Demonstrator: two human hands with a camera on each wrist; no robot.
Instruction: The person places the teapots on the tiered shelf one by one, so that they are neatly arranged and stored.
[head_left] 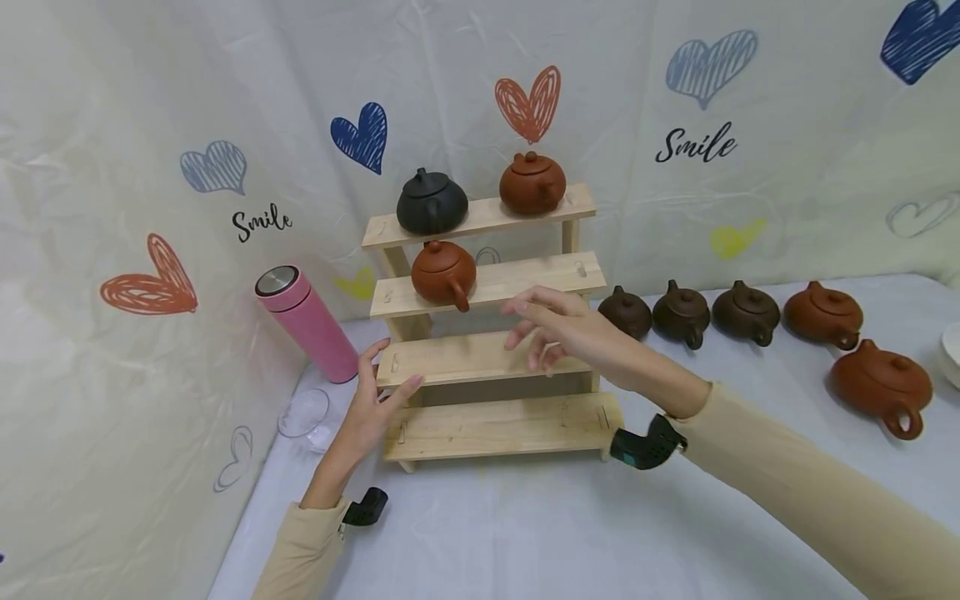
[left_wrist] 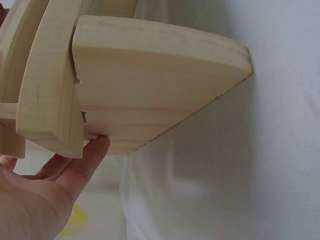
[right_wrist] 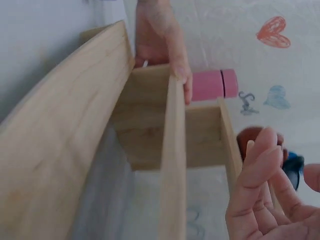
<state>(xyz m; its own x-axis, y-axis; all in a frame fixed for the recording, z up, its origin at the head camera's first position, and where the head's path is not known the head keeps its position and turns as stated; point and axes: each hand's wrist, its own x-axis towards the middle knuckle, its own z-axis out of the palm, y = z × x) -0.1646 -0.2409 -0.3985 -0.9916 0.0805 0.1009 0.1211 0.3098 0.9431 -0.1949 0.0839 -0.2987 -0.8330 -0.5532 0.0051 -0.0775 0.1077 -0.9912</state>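
A light wooden tiered shelf stand (head_left: 495,425) rises in steps in the middle of the table. My left hand (head_left: 371,412) grips the left end of its second tier from the bottom, thumb at the front edge and fingers round the side. My right hand (head_left: 558,329) hovers in front of the stand's right half, fingers loosely bent and holding nothing. On the top tier sit a black teapot (head_left: 432,204) and a reddish-brown teapot (head_left: 532,185). An orange-brown teapot (head_left: 442,273) stands at the left of the tier below, its handle toward me.
A pink bottle (head_left: 315,329) stands left of the stand, near clear glass-like dishes (head_left: 303,414). Right of it are dark brown teapots (head_left: 681,312) and reddish teapots (head_left: 881,379). A white bowl (head_left: 951,354) shows at the right edge. Behind hangs a heart-printed white cloth (head_left: 600,83).
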